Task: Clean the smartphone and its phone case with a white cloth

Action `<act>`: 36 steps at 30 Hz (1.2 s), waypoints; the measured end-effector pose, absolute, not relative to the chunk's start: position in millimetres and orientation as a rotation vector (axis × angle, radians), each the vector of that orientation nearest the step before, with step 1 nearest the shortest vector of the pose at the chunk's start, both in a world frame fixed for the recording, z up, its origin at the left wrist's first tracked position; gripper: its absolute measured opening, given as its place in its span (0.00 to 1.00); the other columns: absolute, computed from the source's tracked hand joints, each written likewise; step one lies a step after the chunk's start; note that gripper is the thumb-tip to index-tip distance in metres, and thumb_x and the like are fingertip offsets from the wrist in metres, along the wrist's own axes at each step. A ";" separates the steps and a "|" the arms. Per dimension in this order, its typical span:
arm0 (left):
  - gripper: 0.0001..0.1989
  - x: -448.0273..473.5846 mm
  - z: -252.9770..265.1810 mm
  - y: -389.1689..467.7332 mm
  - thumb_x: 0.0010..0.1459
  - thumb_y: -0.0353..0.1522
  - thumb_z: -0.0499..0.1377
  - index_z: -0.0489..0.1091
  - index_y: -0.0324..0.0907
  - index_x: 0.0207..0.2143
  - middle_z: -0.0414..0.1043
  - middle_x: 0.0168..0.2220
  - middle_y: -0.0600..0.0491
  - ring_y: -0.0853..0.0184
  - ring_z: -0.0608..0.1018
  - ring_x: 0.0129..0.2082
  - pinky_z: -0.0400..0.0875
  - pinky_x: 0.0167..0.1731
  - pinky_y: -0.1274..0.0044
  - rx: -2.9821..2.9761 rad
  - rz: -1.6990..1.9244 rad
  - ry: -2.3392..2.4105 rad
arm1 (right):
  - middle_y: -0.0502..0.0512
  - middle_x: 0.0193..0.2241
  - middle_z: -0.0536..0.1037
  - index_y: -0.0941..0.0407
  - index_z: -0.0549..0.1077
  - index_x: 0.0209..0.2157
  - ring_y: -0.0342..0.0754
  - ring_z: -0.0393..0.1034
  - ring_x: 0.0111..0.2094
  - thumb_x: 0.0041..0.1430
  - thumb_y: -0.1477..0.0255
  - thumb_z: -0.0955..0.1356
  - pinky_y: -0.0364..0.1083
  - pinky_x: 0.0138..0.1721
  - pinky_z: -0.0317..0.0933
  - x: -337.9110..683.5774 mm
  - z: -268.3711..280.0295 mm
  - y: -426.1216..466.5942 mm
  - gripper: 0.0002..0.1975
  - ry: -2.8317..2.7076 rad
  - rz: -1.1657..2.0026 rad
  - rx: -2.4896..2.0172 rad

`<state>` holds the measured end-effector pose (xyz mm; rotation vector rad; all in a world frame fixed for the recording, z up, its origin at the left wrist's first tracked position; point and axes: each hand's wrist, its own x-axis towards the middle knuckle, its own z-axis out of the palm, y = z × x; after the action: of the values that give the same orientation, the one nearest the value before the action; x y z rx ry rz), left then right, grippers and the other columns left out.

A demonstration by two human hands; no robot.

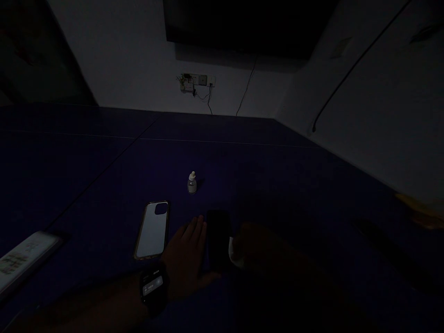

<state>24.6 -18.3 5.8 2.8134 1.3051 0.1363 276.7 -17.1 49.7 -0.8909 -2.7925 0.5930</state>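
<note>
The scene is very dark. A black phone (pixel 218 238) lies flat on the dark blue table. My left hand (pixel 185 254), with a watch (pixel 153 286) on its wrist, lies flat along the phone's left edge, fingers stretched out and thumb near its bottom end. At the phone's right edge, my right hand (pixel 248 245) is closed on a white piece of cloth or tissue (pixel 236 254); most of its fingers are lost in shadow. A clear phone case (pixel 151 231) with a camera cutout lies left of my left hand. Beyond the hands stands a small bottle (pixel 192 184) with a white cap.
At the lower left sits a white box (pixel 26 256) with printing. A dark long object (pixel 385 245) and something yellowish (pixel 419 210) are at the right. Sockets with cables (pixel 197 82) and a big dark screen (pixel 243 27) are on the far wall.
</note>
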 end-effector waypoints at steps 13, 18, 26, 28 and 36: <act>0.54 24.8 9.6 -18.7 0.59 0.64 0.45 0.54 0.27 0.68 0.50 0.69 0.29 0.40 0.61 0.67 0.59 0.60 0.55 2.795 0.151 1.293 | 0.55 0.40 0.81 0.53 0.79 0.40 0.49 0.73 0.43 0.64 0.75 0.65 0.51 0.51 0.61 277.4 53.0 -16.9 0.11 -2.708 0.644 -0.890; 0.54 23.0 4.6 -17.9 0.59 0.65 0.44 0.55 0.27 0.68 0.50 0.69 0.29 0.39 0.60 0.67 0.58 0.60 0.54 2.798 0.152 1.296 | 0.55 0.43 0.81 0.53 0.79 0.43 0.50 0.73 0.44 0.61 0.77 0.65 0.52 0.49 0.62 275.3 42.8 -12.3 0.13 -2.682 0.556 -0.872; 0.55 25.4 8.6 -17.7 0.59 0.64 0.46 0.52 0.25 0.68 0.47 0.70 0.28 0.39 0.58 0.68 0.58 0.61 0.53 2.767 0.068 1.307 | 0.63 0.54 0.76 0.58 0.74 0.55 0.54 0.69 0.53 0.55 0.81 0.62 0.56 0.56 0.62 273.7 17.6 13.6 0.26 -2.421 0.239 -1.228; 0.54 25.5 10.5 -18.3 0.58 0.63 0.47 0.53 0.26 0.68 0.47 0.70 0.29 0.38 0.58 0.68 0.58 0.61 0.53 2.758 0.055 1.307 | 0.63 0.56 0.75 0.59 0.73 0.57 0.54 0.69 0.52 0.54 0.81 0.62 0.55 0.56 0.62 264.7 17.8 14.9 0.28 -2.430 0.245 -1.255; 0.54 24.2 1.8 -18.3 0.58 0.64 0.45 0.53 0.29 0.69 0.50 0.70 0.30 0.40 0.59 0.68 0.58 0.61 0.55 2.779 0.161 1.312 | 0.56 0.49 0.80 0.53 0.80 0.46 0.52 0.72 0.48 0.57 0.80 0.62 0.54 0.52 0.63 271.7 19.0 22.7 0.20 -2.434 0.218 -1.187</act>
<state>24.2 -18.3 1.8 2.7794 1.3119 0.1611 271.7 22.7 19.0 -1.1871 -2.4344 0.2175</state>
